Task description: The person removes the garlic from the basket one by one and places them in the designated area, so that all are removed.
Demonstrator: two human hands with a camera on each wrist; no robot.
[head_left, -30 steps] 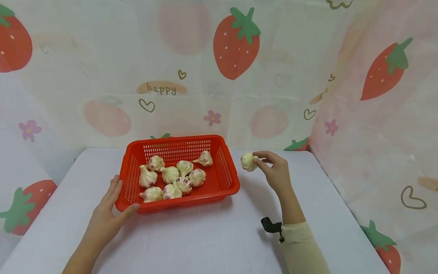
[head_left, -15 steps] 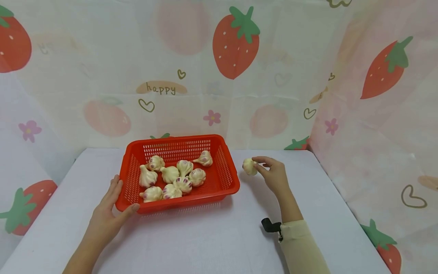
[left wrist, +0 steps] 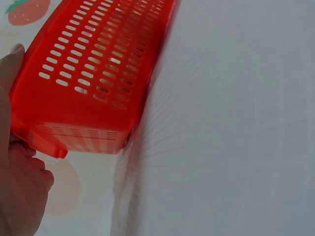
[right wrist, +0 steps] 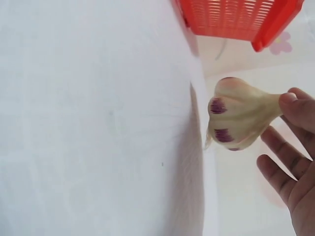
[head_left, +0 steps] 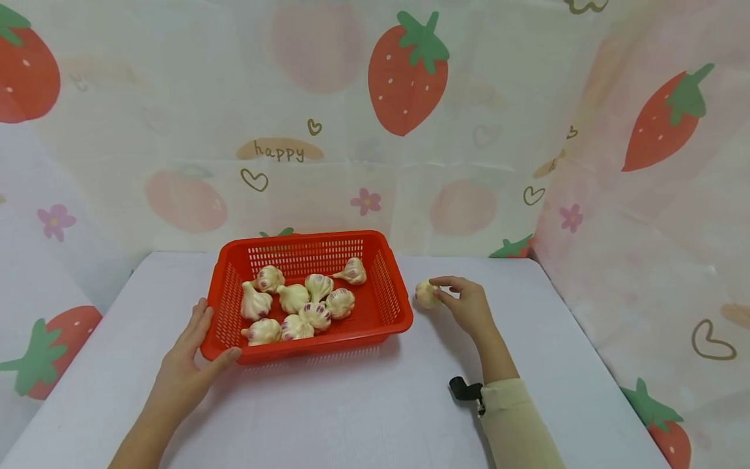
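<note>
My right hand (head_left: 469,306) pinches a garlic bulb (head_left: 426,295) by its stem, just right of the basket. In the right wrist view this garlic bulb (right wrist: 238,114) shows purple patches, its round base toward the white tabletop; whether it touches is unclear. A red slotted plastic basket (head_left: 395,286) stands on the table with several garlic bulbs (head_left: 293,298) lying loose inside. My left hand (head_left: 184,371) holds the basket's near left corner, thumb over the front rim and fingers along the left side. In the left wrist view, fingers (left wrist: 37,172) curl under the rim.
White cloth covers the table (head_left: 351,410). Behind it and at the sides hangs a curtain (head_left: 334,85) printed with strawberries, hearts and flowers. A small black device (head_left: 465,389) is strapped at the right wrist, by a beige sleeve (head_left: 515,417).
The right hand has lowered the garlic bulb toward the tabletop, still right of the basket. The left hand and the basket keep their place.
</note>
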